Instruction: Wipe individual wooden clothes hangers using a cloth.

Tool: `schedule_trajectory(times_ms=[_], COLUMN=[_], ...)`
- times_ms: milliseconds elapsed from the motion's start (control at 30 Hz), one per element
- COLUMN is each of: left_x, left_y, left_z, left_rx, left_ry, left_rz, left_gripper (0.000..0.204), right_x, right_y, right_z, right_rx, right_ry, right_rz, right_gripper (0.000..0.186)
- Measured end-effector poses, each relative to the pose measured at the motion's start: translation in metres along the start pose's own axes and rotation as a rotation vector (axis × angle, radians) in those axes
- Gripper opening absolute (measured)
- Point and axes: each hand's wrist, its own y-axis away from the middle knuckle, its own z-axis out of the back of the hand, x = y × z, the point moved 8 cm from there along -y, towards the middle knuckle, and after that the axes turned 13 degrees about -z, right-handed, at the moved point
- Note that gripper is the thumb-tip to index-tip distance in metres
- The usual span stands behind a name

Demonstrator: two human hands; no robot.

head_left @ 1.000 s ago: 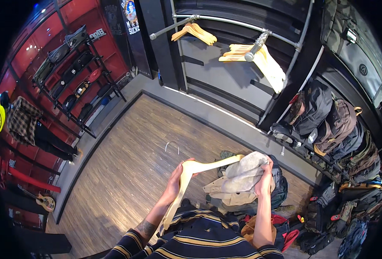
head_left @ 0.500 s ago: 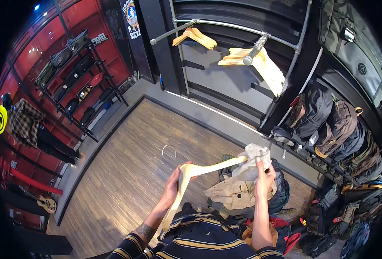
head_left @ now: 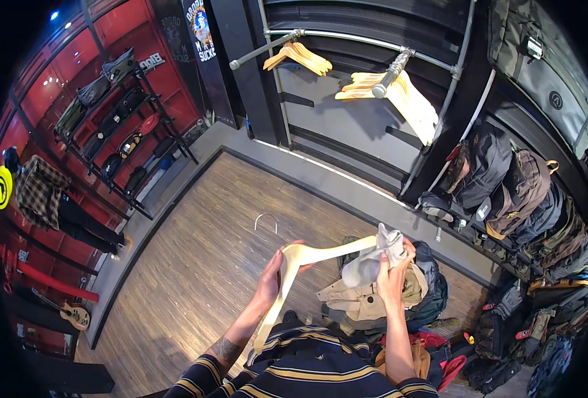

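Both hands busy over the wooden floor [head_left: 194,265]: left hand [head_left: 272,275] wrapped around the bend of a pale wooden hanger [head_left: 320,255], right hand [head_left: 392,275] bunching a light grey garment [head_left: 373,259] at the hanger's far arm. Hanger: probably stiff, light, smooth, best gripped at the shoulder bend. Garment: soft, limp, likely to slide off; better pinched at collar or hem. Metal hook [head_left: 265,221] thin, hard to trace. Right fingers partly buried in cloth; clothes pile [head_left: 367,302] below the hanger jumbled, pieces indistinct.

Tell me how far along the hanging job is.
Done: nothing hangs finished; the rail holds only bare hangers. In hand: left hand grips a wooden hanger, right hand bunches a pale garment onto it. Left: the clothes pile on the floor.
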Motion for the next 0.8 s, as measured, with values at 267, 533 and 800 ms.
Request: schedule_trajectory(times_ms=[267, 533, 800], left_x=[0.004, 0.036, 0.029], left_y=[-0.004, -0.034, -0.059], left_z=[0.005, -0.025, -0.072], left_rx=[-0.037, 0.025, -0.012], left_ry=[-0.023, -0.107, 0.161], left_rz=[-0.003, 0.051, -0.1], left_gripper=[0.063, 0.058, 0.053], right_x=[0.05, 0.098, 0.104], right_y=[-0.004, 0.022, 0.026], right_z=[-0.01, -0.064, -0.055], right_rx=[-0.049, 0.128, 0.202], right_ry=[0.053, -0.119, -0.18], right_rz=[0.091, 0.124, 0.096], right_gripper=[0.04, 0.037, 0.033])
